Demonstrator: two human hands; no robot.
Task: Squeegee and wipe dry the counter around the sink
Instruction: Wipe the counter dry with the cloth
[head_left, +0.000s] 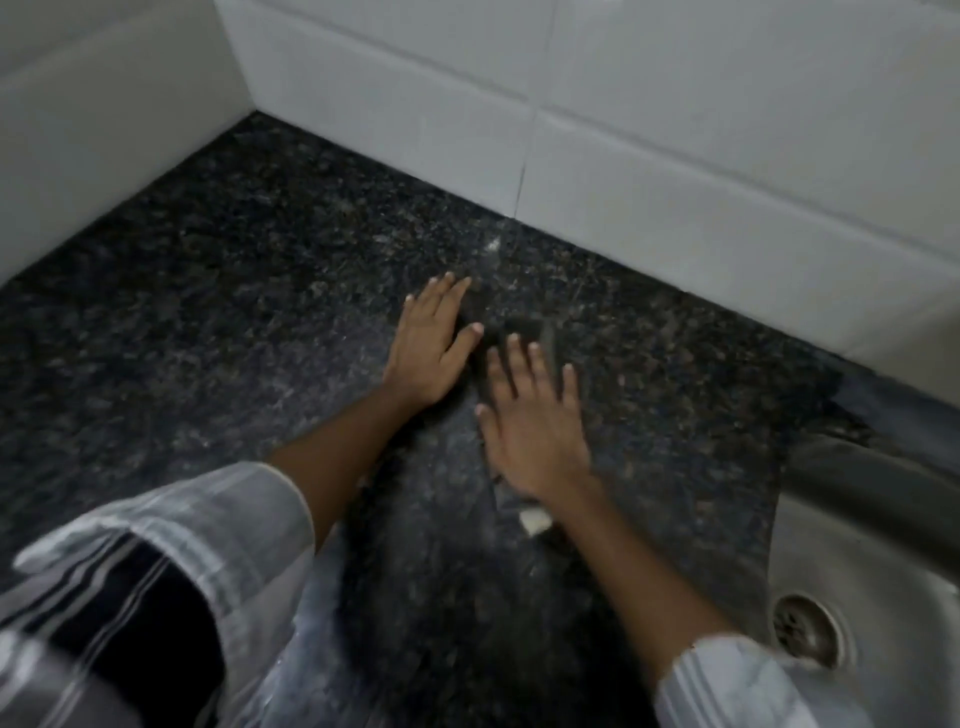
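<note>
The black speckled granite counter (208, 312) fills most of the view. My left hand (431, 348) lies flat on it with the fingers spread. My right hand (535, 431) rests just to its right, also flat and spread, and motion-blurred. Between and under the hands lies a dark cloth (511, 327), hard to tell from the stone. A small white tag (535, 519) shows beside my right wrist. The steel sink (831, 551) sits at the lower right with its drain (802, 629).
White wall tiles (675, 156) run along the back of the counter and meet a side wall (104, 130) in the corner at the upper left. A dark blurred bar (872, 493) crosses above the sink. A striped sleeve (156, 571) covers the lower left.
</note>
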